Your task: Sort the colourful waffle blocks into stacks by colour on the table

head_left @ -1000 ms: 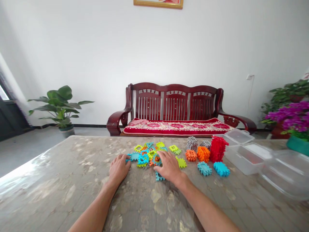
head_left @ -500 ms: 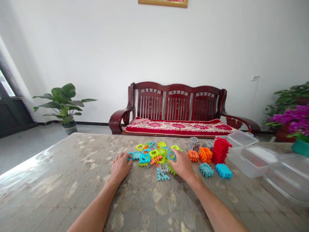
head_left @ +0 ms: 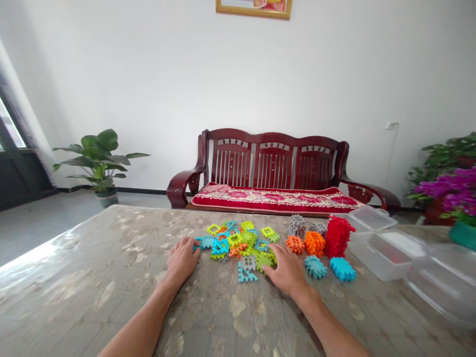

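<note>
A loose pile of flat notched plastic pieces [head_left: 235, 240] in blue, lime, orange and grey lies on the table [head_left: 122, 277]. At its left edge my left hand [head_left: 183, 260] rests with fingers apart, its fingertips by a blue piece [head_left: 206, 242]. My right hand [head_left: 285, 267] is spread at the pile's right side, thumb and fingers around the edge of a green piece [head_left: 265, 260], not visibly gripping it. Right of that hand stand sorted stacks: red [head_left: 338, 236], orange [head_left: 314, 244], grey [head_left: 296, 225], light blue [head_left: 316, 267] and bright blue [head_left: 342, 269].
Clear plastic boxes [head_left: 386, 263] and a lid [head_left: 374, 218] lie at the table's right, near purple flowers [head_left: 446, 188]. Behind the table is a wooden bench [head_left: 273, 161] with a red cover [head_left: 275, 198]. A potted plant [head_left: 100, 158] stands at the left.
My right hand has drawn back slightly toward me from the pile's right side, uncovering a lime piece. My left hand has barely moved. The camera view has shifted slightly.
</note>
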Tool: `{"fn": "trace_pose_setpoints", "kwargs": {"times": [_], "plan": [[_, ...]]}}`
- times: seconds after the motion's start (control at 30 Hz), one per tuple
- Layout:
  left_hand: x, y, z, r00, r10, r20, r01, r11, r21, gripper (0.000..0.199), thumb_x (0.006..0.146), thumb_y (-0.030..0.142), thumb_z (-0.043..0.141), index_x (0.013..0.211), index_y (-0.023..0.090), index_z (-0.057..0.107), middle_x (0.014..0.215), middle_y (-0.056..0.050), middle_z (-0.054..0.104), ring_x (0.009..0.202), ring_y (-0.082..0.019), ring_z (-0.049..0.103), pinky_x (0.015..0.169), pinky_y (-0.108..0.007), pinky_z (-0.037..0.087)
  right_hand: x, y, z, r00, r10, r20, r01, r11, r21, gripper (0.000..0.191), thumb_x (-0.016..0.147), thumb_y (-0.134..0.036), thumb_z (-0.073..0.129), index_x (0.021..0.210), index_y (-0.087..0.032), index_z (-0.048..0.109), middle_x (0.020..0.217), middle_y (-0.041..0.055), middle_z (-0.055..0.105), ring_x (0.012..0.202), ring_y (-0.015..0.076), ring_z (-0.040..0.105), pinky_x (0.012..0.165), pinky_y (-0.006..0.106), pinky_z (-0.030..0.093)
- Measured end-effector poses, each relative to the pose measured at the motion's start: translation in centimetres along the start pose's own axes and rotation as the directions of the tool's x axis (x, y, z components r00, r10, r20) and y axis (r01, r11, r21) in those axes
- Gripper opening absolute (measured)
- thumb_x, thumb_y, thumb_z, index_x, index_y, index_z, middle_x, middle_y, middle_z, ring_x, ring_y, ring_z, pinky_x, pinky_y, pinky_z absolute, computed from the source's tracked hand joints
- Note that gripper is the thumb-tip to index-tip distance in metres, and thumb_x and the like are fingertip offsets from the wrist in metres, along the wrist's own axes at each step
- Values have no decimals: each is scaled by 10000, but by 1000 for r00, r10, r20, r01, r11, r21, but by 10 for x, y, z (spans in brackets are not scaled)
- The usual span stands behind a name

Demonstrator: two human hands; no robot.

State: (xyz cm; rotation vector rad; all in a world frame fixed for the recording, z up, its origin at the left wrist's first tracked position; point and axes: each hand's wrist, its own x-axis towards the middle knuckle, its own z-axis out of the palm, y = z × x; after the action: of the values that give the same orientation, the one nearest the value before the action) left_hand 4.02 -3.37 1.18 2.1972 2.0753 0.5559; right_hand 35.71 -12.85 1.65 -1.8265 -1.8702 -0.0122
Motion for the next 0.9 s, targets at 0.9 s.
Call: {"fn": "trace_pose_setpoints", "kwargs": {"times": [0.9], "plan": [[-1,1,-1,1000,-3,29,4,1000,-31,258,849,243,453,1033,219,631,1220,-81,622,1131,-247,591,989,-374,412,28,5,27,998,-50,-44,49,999,-15,198,881,-173,530,987,-216,691,1184,85,686,1125,248,601,994,386,425]]}}
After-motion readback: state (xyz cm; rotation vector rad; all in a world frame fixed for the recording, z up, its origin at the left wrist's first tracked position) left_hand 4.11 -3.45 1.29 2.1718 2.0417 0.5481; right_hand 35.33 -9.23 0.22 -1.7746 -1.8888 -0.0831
